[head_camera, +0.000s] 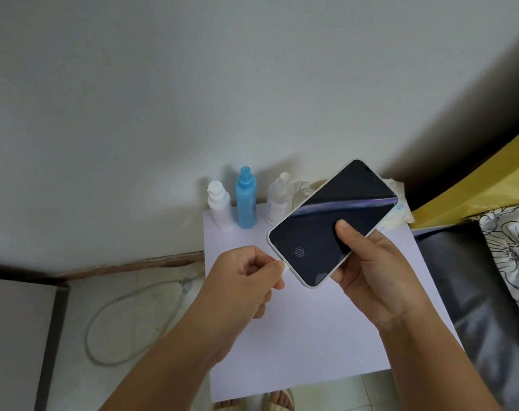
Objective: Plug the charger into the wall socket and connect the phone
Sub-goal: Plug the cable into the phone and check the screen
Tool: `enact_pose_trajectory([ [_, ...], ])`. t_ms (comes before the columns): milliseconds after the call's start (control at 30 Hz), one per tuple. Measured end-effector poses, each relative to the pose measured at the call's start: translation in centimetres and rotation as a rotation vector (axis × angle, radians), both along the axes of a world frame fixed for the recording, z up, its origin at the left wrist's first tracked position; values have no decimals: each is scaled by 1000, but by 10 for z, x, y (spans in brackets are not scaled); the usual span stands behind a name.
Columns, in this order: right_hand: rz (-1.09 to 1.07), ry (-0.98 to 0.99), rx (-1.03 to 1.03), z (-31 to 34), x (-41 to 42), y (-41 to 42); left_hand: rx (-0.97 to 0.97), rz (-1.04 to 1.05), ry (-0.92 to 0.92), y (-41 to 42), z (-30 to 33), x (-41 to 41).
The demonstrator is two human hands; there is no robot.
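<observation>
At far left, a white cable (pixel 115 321) loops across the floor and runs toward the left hand (pixel 246 280). That hand's fingers are curled narrow, pinching the white connector tip (pixel 285 269) between thumb and forefinger. The tip sits right at the lower-left short edge of the phone (pixel 332 223), touching it or just short of it; whether it is seated in the port cannot be told. The phone is held in the air above the white table (pixel 311 336), screen up and dark with a fingerprint icon showing. Its long axis runs from lower left, nearest the left hand, up toward the upper right. The right hand (pixel 371 268) wraps it from below and the right, thumb pressed on the glass. The move ahead likely turns on keeping the connector lined up with that long axis and pushing up and to the right. Behind stand a white bottle (pixel 219 207), a blue bottle (pixel 246 200) and a clear bottle (pixel 279 200). No wall socket or charger body is visible.
</observation>
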State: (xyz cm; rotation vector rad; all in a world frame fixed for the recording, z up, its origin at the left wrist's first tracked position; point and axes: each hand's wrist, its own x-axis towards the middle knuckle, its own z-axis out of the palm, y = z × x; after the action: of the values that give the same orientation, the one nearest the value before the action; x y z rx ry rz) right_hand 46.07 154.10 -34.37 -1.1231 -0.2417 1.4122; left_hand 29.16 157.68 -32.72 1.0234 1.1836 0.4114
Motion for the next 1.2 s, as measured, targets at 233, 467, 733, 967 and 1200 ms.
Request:
enact_pose_trajectory([
  [233,-30,22,-65,-10,-7,-11,-18,-157,13,-2,4,-8],
  [467,-108,119,-121,-18,-12,-20,-26,-178,0,-3,5,-11],
  [733,-111,135,-125,-20,-12,-21,-44,-151,-43,-10,3,-13],
  [967,-121,126,-118,-19,-14,-22,-42,-147,-31,-10,2,-14],
  [1200,-135,140,-103,-18,-14,-21,-41,-164,-42,-11,2,-13],
])
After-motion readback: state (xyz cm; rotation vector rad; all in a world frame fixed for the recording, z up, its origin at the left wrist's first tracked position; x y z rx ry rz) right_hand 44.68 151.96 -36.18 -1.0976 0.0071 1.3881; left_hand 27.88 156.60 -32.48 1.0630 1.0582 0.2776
